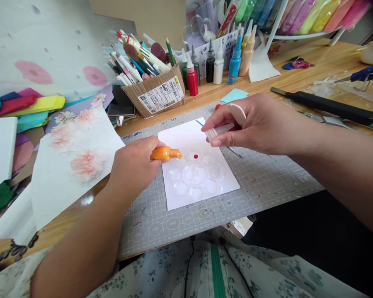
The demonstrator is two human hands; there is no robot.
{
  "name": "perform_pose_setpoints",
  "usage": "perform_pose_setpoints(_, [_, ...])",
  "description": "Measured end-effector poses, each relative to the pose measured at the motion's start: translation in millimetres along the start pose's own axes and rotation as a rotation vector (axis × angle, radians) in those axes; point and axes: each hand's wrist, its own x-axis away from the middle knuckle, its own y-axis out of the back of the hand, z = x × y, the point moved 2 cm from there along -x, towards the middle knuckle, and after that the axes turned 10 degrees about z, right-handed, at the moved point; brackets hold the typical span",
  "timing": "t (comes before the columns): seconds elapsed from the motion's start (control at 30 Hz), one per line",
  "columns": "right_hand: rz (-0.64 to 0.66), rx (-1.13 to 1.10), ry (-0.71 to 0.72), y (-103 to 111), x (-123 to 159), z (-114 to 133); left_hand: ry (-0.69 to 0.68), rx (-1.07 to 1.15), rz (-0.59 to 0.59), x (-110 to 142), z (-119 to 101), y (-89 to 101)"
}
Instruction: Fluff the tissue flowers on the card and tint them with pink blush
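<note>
My left hand [136, 163] is closed around a small orange paint bottle [165, 153], held on its side with the nozzle pointing right over a clear plastic palette [196, 176]. One well of the palette holds a red dab of paint [195, 156]. The palette lies on a white sheet [177, 194] on a grey cutting mat [261, 182]. My right hand [251, 124] hovers just above and right of the palette, its fingers pinching a clear cap [219, 130].
A cardboard box of pens and pencils [157, 93] stands behind the mat, beside a row of paint bottles [214, 64]. A black craft knife [326, 105] lies at the right. Flower-printed paper [74, 153] and coloured clay bars [25, 103] lie at the left.
</note>
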Motion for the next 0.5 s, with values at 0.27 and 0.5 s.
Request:
perform_pose_setpoints(0.27, [-0.003,0.001,0.007,0.4,0.4,0.1,0.014,0.079,-0.019,1.7,-1.3,0.9])
perform_pose_setpoints(0.5, [0.000,0.019,0.003,0.5,0.1,0.7,0.009,0.070,-0.026,0.4,-0.7,-0.3])
